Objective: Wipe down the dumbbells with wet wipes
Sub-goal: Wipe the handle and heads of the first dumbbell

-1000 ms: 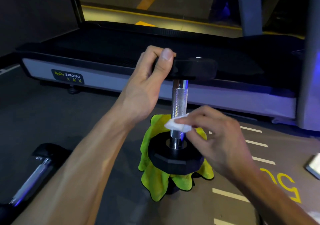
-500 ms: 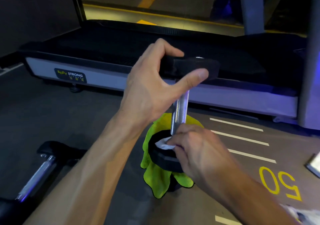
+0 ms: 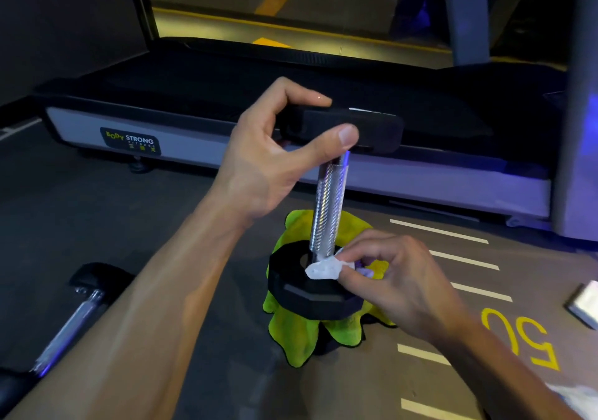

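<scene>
A dumbbell (image 3: 328,206) stands on end on a yellow-green cloth (image 3: 301,332), its knurled chrome handle upright between two black heads. My left hand (image 3: 268,160) grips the top head (image 3: 372,131) between thumb and fingers. My right hand (image 3: 398,280) pinches a crumpled white wet wipe (image 3: 323,269) and holds it on the lower head (image 3: 310,293), right at the foot of the handle. A second dumbbell (image 3: 74,316) lies on the floor at the lower left, partly hidden behind my left forearm.
A treadmill (image 3: 194,157) with a grey side rail and a black belt runs across the back. Its upright post (image 3: 579,128) stands at the right. The floor carries white stripes and a yellow "50" (image 3: 521,338). A flat pale object (image 3: 584,303) lies at the right edge.
My right hand slid the wipe from the lower part of the handle down to the top face of the lower head. My left hand shifted its grip on the top head.
</scene>
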### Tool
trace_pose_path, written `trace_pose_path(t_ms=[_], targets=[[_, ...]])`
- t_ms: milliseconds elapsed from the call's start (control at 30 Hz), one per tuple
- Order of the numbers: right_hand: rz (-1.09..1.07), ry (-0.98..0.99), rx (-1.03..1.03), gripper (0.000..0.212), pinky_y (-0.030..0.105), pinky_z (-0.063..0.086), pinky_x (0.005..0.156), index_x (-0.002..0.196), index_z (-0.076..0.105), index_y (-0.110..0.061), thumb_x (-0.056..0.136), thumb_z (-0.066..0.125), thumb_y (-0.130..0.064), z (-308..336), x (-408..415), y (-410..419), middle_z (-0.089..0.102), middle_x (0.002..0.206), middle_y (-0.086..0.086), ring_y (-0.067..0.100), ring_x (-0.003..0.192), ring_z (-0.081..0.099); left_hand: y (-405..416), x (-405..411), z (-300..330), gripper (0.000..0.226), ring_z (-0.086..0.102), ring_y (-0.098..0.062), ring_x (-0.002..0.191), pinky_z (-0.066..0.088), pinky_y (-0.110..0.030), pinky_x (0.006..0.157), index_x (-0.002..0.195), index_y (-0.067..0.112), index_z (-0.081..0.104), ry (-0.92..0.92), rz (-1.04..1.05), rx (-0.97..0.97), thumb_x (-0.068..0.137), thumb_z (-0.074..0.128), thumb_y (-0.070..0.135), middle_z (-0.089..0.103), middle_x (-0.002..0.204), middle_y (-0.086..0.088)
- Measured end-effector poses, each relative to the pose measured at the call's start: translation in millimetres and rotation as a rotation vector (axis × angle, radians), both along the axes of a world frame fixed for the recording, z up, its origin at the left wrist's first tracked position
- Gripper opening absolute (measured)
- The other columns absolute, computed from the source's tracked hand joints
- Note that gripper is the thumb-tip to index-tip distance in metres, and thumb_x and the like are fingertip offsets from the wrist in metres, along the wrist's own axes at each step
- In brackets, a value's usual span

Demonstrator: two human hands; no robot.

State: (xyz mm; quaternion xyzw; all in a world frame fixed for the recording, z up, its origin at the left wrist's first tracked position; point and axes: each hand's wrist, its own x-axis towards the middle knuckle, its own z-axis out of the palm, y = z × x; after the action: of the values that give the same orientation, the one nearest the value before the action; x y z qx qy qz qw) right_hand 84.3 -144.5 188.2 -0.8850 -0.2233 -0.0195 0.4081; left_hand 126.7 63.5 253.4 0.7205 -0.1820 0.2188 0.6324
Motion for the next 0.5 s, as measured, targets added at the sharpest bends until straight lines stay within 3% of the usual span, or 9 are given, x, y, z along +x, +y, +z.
trace_pose_path(t_ms=[100, 200, 300, 367, 500], targets=[[0.012, -0.09, 0.062, 0.009, 0.03, 0.051, 0.067, 0.084, 0.078, -0.029, 0.09, 0.074, -0.025, 12.8, 9.3, 6.1, 0.071, 0.085, -0.007, 0.014, 0.078, 0.066, -0.5, 1.5, -1.2, 0.039, 0.067, -0.008, 0.096, 0.051, -0.019, 0.087, 0.108, 0.021, 0.065, -0.008, -0.02, -0.008, 0.079, 0.084, 0.039, 0.073, 0.114, -0.012], [-0.171, -0.409, 0.211, 0.006, 0.023, 0.051, 0.07, 0.092, 0.075, -0.023, 0.093, 0.074, -0.018, 32.1, 16.2, 10.0, 0.069, 0.091, -0.007, 0.009, 0.081, 0.065, -0.2, 2.8, -2.4, 0.035, 0.067, -0.004, 0.094, 0.051, -0.018, 0.085, 0.11, 0.019, 0.064, -0.008, -0.025, 0.007, 0.084, 0.085, 0.031, 0.074, 0.109, -0.004], [-0.182, -0.643, -0.001, 0.008, 0.017, 0.047, 0.073, 0.097, 0.075, -0.014, 0.092, 0.071, -0.01, 19.8, 9.6, 18.6, 0.063, 0.097, -0.002, 0.01, 0.082, 0.06, 0.5, 4.8, -2.6, 0.034, 0.066, -0.005, 0.092, 0.052, -0.021, 0.084, 0.107, 0.024, 0.063, -0.01, -0.002, 0.001, 0.083, 0.083, 0.038, 0.072, 0.106, 0.002], [-0.049, -0.578, -0.128, 0.009, 0.024, 0.048, 0.072, 0.097, 0.074, -0.015, 0.091, 0.07, -0.01, -1.7, 3.4, 18.2, 0.063, 0.093, -0.002, 0.013, 0.081, 0.06, 1.5, 6.0, -3.0, 0.033, 0.065, -0.006, 0.092, 0.053, -0.022, 0.084, 0.105, 0.026, 0.063, -0.013, 0.009, -0.01, 0.082, 0.082, 0.041, 0.072, 0.105, 0.001], [0.064, -0.313, -0.121, 0.007, 0.013, 0.042, 0.067, 0.084, 0.076, -0.022, 0.081, 0.075, -0.016, -6.1, 6.4, 10.3, 0.062, 0.078, -0.016, -0.002, 0.071, 0.053, 2.0, 6.8, -3.1, 0.033, 0.065, -0.007, 0.091, 0.052, -0.022, 0.084, 0.105, 0.024, 0.064, -0.005, 0.008, -0.011, 0.082, 0.082, 0.039, 0.072, 0.104, -0.005]])
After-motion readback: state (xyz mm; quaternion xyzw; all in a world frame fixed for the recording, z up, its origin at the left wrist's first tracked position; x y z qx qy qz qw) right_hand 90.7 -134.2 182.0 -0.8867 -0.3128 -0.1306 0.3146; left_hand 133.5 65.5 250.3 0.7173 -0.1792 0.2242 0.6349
